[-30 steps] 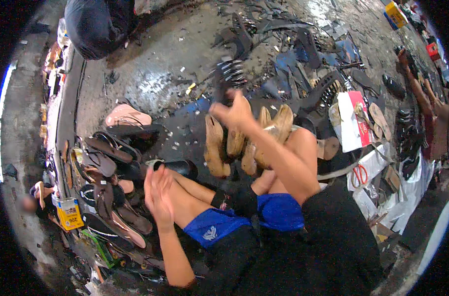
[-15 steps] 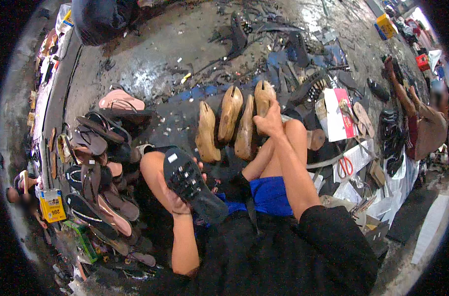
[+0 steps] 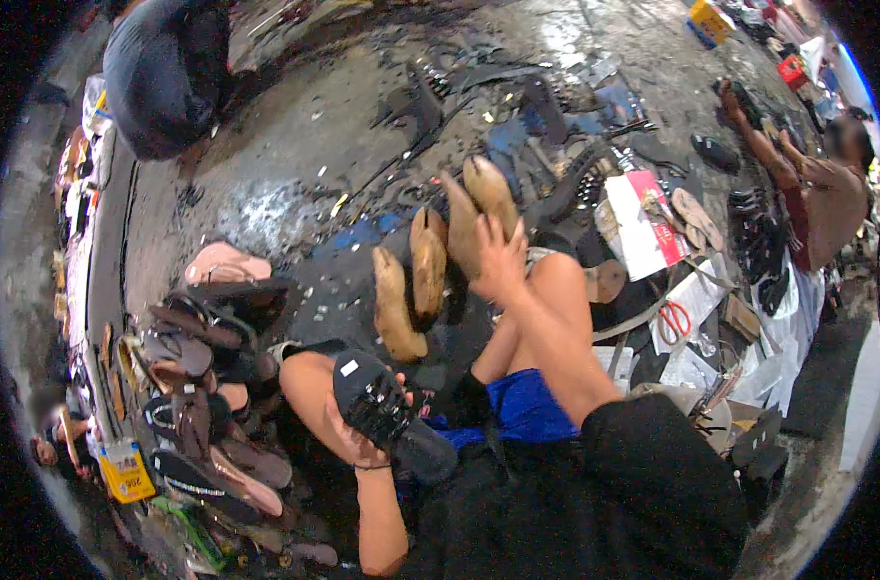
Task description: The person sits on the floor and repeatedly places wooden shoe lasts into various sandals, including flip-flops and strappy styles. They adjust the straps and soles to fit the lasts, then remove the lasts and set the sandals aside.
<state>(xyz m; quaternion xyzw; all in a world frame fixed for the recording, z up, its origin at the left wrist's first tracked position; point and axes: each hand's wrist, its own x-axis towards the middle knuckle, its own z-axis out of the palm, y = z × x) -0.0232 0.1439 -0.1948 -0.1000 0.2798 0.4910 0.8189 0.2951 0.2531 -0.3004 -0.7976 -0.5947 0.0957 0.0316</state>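
Note:
My left hand grips a black strappy sandal over my lap, sole end toward me. Several worn wooden shoe lasts stand in front of my legs: a left one, a second, a third and a far right one. Over the lower part of the third last lies my right hand, fingers spread and stretched forward against the wood. Its lower end is hidden behind that hand.
Slippers pile up at my left. Red-handled scissors, papers and a white-and-red box lie at right. Black scraps litter the floor ahead. A person sits at far right; dark clothing shows at upper left.
My right hand has let go of the far right last and come onto the third. Those two lasts have shifted away from me. The sandal stays in my left hand, tipped slightly.

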